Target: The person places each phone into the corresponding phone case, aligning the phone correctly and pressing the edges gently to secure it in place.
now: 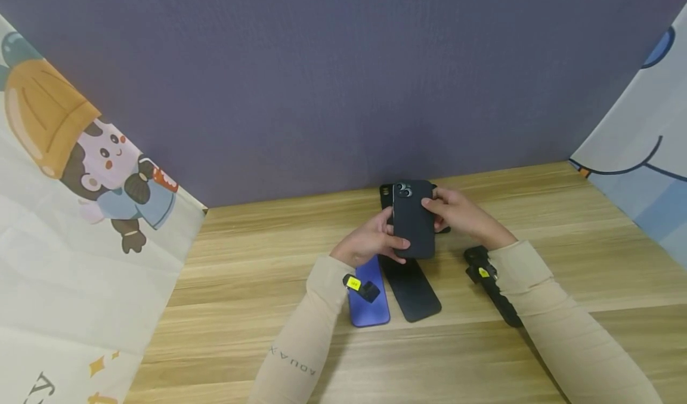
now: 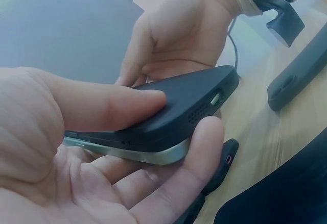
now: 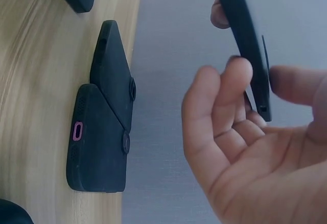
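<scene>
Above the wooden table, both hands hold a phone in a black case (image 1: 415, 228), its back and camera lenses facing up. My left hand (image 1: 371, 238) grips its lower left corner, thumb on the back and fingers beneath. In the left wrist view a pale, shiny edge (image 2: 153, 156) shows below the case (image 2: 202, 95). My right hand (image 1: 461, 213) pinches the upper right side, its thumb on the back; the right wrist view shows its fingers behind. Whether the case sits fully on the phone I cannot tell.
Below the hands lie a blue phone (image 1: 370, 311) and a black one (image 1: 413, 296). Two black-cased phones, one with a pink-rimmed port (image 3: 97, 142), lie near the back wall (image 1: 343, 93). Another dark, long object (image 1: 504, 308) lies beside the right sleeve.
</scene>
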`<state>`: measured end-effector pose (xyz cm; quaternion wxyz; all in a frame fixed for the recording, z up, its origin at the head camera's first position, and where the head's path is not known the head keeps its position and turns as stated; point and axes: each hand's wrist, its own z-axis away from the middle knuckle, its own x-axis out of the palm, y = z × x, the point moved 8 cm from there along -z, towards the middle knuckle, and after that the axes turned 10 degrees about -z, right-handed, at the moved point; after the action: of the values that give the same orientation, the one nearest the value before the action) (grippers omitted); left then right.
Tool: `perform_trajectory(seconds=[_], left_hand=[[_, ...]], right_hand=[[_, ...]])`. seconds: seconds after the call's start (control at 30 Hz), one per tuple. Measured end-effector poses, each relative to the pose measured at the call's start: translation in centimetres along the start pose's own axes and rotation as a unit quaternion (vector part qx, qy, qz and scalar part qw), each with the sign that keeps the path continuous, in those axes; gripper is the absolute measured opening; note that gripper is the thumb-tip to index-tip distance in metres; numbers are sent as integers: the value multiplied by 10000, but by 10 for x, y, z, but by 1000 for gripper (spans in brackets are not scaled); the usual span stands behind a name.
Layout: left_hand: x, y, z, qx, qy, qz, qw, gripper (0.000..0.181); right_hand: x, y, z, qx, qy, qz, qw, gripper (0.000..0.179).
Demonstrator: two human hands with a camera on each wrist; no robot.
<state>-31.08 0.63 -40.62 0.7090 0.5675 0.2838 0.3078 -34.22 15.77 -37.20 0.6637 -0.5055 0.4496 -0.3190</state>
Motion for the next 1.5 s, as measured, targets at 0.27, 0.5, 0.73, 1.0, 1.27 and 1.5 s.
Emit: perform_trajectory(seconds=[0.27, 0.5, 0.73, 1.0, 1.27, 1.5], left_hand=[[-6, 2, 0, 80, 260, 83, 9996, 75], [-8, 3, 0, 68, 355, 292, 9989, 75], [-8, 4, 0, 114, 457, 364, 9982, 72], [-10, 4, -1, -41, 534, 176, 9984, 60], [-13, -5, -1, -334, 468, -539, 9969, 31], [-14, -11, -1, -474, 473, -1634, 9843, 49]], right_hand=[[7, 4, 0, 144, -321, 228, 9991, 30], [12, 4, -1, 111, -430, 392, 9982, 34], [10, 9, -3, 88, -290, 438, 9986, 31], [8, 7, -4, 15, -140, 338, 9993, 27], [4, 7, -3, 52, 35, 352, 9994, 28], [1, 7, -1, 64, 222, 508, 9984, 31]])
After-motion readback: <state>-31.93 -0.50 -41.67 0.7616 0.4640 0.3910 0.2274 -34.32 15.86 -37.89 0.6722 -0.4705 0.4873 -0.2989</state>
